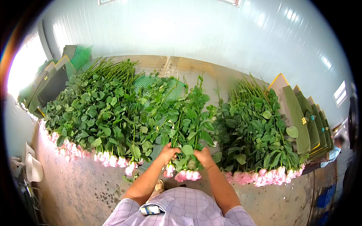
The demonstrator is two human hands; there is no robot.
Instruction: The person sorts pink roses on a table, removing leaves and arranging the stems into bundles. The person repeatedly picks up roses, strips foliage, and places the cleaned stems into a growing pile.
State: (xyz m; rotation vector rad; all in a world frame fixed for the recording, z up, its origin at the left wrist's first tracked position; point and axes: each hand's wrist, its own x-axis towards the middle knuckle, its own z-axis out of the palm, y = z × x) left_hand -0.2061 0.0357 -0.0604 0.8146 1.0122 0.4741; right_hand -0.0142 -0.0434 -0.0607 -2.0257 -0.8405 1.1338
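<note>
My left hand (pixel 168 153) is closed round the leafy stem of a pink rose (pixel 169 170), whose bloom hangs just below the fingers. Close beside it, my right hand (pixel 204 156) grips a small bunch of roses (pixel 188 175), its pink heads level with each other and pointing toward me. Leaves cover part of the right fingers. The bunch's stems run away from me over the table. To the left lies a large heap of roses (pixel 98 109), stems to the far side and heads at the near edge. Another heap of roses (pixel 256 132) lies to the right.
Green plastic netting (pixel 158 88) shows behind the stems in the middle. Dark green boards with yellow edges and clips (pixel 298 113) stand at the right; similar boards (pixel 56 81) lean at the far left. White buckets (pixel 34 167) are at the left. Another person (pixel 332 153) is partly visible far right.
</note>
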